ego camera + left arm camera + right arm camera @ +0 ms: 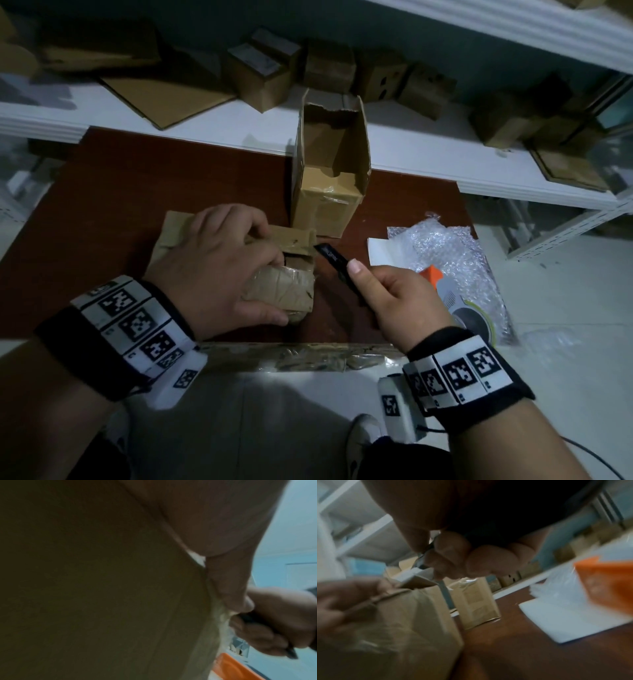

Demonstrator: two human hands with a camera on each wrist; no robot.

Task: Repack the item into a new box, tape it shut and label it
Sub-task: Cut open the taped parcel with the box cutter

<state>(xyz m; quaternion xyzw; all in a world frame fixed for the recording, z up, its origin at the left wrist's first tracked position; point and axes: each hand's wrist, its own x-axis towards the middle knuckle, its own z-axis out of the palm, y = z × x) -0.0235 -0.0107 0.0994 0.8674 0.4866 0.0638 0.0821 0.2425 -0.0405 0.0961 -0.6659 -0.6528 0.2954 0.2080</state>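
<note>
A taped brown cardboard box (284, 291) lies on the dark red table (102, 205). My left hand (219, 263) grips it from above, fingers curled over its top flap (294, 240) and thumb along its near side. My right hand (394, 301) holds a black box cutter (334, 258), its tip just right of the flap edge. The same box (402, 622) fills the lower left of the right wrist view, with the cutter (421, 561) under my curled fingers. An open, empty cardboard box (330, 171) stands upright behind. The orange-and-white item (459, 301) lies to the right.
Bubble wrap (455, 253) and a white sheet (387, 251) lie at the table's right edge. Several small cardboard boxes (260, 75) and flat cardboard (164, 96) sit on the white shelf (411, 154) behind. A tape strip (301, 356) runs along the table's near edge.
</note>
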